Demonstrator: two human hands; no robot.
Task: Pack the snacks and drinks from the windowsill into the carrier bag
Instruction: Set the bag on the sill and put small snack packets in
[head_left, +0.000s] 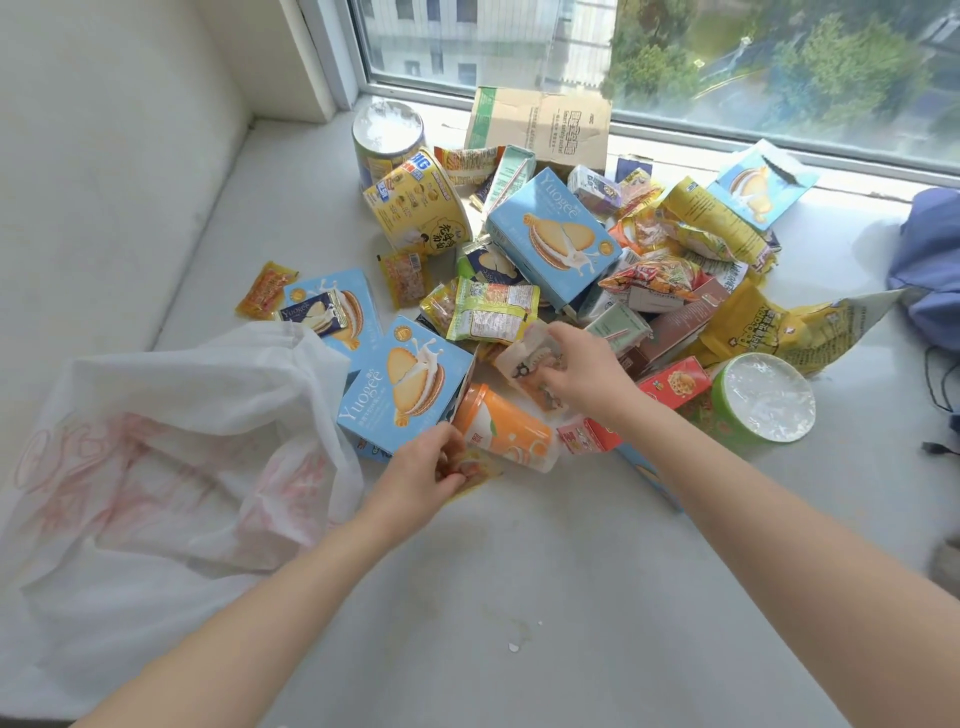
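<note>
Picking step, pile (550, 244) mostly unpacked. Our left hand (428, 470) pinches a small orange-yellow foil sachet (477, 467) toward the windowsill's (519, 571) front edge. Our right hand (584, 371) curls round a pale printed plastic packet (522, 358) mid-pile. White red-printed plastic carrier bag (182, 441) lies slack at the left edge. Next, we judge, carry both into its mouth.

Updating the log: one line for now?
left hand grips orange packet | right hand grips pale packet | carrier bag lies left
</note>
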